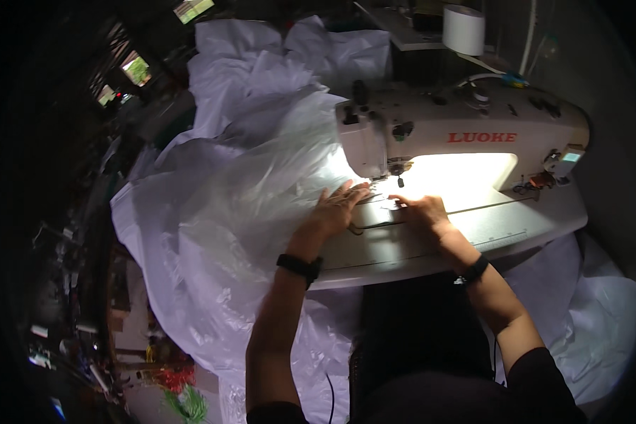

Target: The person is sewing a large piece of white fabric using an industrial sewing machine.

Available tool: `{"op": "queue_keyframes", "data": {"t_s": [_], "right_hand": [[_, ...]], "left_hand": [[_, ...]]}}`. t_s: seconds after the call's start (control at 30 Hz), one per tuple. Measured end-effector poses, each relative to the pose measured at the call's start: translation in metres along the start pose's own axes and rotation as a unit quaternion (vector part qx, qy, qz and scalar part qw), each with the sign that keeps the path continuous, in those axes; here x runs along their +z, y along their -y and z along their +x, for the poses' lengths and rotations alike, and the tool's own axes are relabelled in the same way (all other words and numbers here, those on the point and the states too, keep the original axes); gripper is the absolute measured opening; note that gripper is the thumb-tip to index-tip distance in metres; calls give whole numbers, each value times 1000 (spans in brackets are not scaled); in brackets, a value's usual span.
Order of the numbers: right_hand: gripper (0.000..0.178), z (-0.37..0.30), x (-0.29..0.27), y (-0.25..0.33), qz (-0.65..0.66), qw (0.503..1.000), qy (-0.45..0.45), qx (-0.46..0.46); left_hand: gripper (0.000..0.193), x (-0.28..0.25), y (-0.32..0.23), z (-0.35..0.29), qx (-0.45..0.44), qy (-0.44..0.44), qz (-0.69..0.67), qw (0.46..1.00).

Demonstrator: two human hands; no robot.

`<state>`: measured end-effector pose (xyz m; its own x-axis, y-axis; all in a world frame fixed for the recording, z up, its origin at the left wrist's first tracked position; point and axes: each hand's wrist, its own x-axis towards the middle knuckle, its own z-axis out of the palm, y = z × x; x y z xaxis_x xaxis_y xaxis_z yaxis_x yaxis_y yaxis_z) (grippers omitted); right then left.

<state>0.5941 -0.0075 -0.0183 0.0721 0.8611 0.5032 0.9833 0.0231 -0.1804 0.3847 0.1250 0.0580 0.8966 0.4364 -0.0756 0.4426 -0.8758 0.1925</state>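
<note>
A white industrial sewing machine [466, 127] stands before me, its lamp brightly lighting the bed around the presser foot [376, 185]. My left hand [338, 205] lies flat with fingers apart at the left of the foot, on the edge of a large sheet of thin white material [240, 191]. To the right of the foot is my right hand [425, 210], its fingers curled and the index fingertip reaching toward the needle area. Glare and the fingers hide what that hand pinches, if anything. Each wrist wears a black band.
The white material spreads over the left side and hangs down; more white cloth [601, 332] bunches below the table at right. A white thread cone [463, 31] stands behind the machine. Red and green strands [185, 403] lie at the lower left. A small control panel [567, 160] sits at the machine's right.
</note>
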Motion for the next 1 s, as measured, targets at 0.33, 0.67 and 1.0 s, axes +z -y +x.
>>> {"op": "queue_keyframes", "data": {"t_s": [0.33, 0.67, 1.0], "right_hand": [[26, -36, -57, 18, 53, 993, -89, 59], [22, -77, -12, 163, 697, 675, 193, 146], [47, -135, 35, 183, 785, 340, 444, 266]], "left_hand": [[100, -79, 65, -229, -297, -281, 188, 893], [51, -55, 65, -333, -390, -192, -252, 864], [31, -46, -46, -316, -300, 6, -373, 878]]}}
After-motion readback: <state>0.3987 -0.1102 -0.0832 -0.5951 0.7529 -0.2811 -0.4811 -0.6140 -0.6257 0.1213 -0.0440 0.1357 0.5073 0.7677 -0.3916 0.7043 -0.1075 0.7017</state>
